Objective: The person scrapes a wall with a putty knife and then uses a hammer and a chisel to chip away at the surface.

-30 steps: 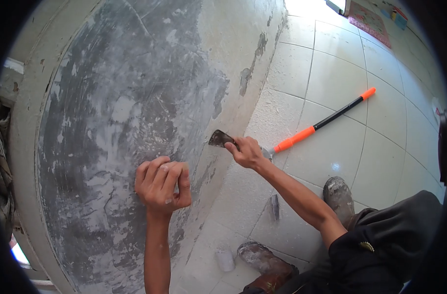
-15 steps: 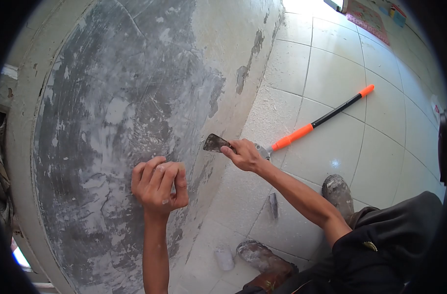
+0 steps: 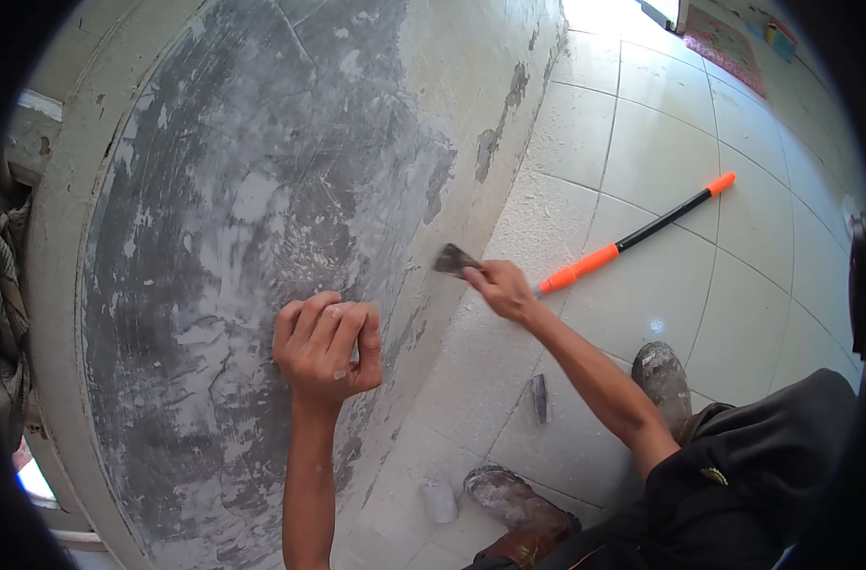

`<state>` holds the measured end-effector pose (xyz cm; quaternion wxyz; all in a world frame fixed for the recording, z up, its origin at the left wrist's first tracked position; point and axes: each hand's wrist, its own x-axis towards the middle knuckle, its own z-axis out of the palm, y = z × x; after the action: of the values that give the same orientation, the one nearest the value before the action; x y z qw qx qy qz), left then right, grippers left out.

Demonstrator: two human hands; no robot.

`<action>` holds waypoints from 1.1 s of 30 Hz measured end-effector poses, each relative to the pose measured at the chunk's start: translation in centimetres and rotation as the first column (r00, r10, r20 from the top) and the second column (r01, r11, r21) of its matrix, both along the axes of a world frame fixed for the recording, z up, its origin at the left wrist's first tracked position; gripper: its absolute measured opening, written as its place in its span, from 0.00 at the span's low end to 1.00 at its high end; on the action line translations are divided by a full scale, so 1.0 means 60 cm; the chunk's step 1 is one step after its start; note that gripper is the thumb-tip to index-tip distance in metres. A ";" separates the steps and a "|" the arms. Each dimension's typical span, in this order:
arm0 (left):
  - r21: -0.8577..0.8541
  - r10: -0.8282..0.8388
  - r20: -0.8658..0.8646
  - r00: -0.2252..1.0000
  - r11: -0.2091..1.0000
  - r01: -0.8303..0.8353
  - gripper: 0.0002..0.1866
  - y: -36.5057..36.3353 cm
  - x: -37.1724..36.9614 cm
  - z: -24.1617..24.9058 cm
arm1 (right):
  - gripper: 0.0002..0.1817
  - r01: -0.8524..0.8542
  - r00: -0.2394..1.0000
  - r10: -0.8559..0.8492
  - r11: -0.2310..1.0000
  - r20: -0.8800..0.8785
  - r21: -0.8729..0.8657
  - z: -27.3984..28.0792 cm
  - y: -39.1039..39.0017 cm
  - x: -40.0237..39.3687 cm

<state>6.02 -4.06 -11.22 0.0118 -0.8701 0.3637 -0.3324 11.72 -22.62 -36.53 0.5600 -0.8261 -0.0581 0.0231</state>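
My right hand point(image 3: 501, 287) grips a scraper point(image 3: 455, 259) with a dark, flat blade smeared with dust. The blade overlaps the lower, pale part of the wall point(image 3: 449, 57) in this view. Against the grey, scraped patch point(image 3: 234, 285) of that wall rests my left hand point(image 3: 329, 351), its fingers curled in and the thumb bent beside them. Whatever lies inside those fingers, if anything, is hidden. White dust and flakes cling to both the patch and my fingers.
A long orange-and-black handle point(image 3: 656, 228) lies across the white floor tiles point(image 3: 666, 104), partly behind my right hand. By my dusty boots point(image 3: 520, 502) lie a small dark flat piece point(image 3: 539, 399) and a whitish cylinder point(image 3: 440, 502). Debris lines the wall's foot.
The scraper has shifted slightly right and up along the wall in my right hand, and now looks blurred. My left hand stays curled on the patch; the whole view has shifted a little.
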 end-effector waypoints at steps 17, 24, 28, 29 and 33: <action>0.016 0.011 -0.001 1.000 1.000 -0.011 0.05 -0.002 -0.004 -0.003 | 0.31 -0.052 0.995 0.058 0.996 0.085 -0.066 0.011 -0.009 0.027; 0.011 0.001 0.000 1.000 1.000 -0.001 0.04 0.001 0.001 -0.001 | 0.32 -0.041 0.994 0.040 0.999 0.099 0.009 0.002 -0.037 0.022; -0.006 0.002 -0.002 1.000 1.000 -0.002 0.04 0.002 0.002 -0.003 | 0.32 -0.078 0.997 0.079 0.996 0.015 -0.037 0.007 -0.030 0.036; 0.006 0.010 0.000 1.000 1.000 -0.010 0.05 -0.001 0.000 -0.001 | 0.33 -0.084 0.996 0.084 0.996 -0.006 -0.038 0.009 -0.029 0.036; 0.024 0.017 0.035 0.999 1.000 -0.018 0.02 -0.002 0.005 -0.005 | 0.33 -0.105 0.994 0.105 0.994 -0.018 -0.005 0.008 -0.037 0.038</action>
<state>6.35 -4.19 -11.53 0.0317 -0.8671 0.3599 -0.3429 14.00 -24.81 -36.04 0.5560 -0.8234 -0.0963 0.0600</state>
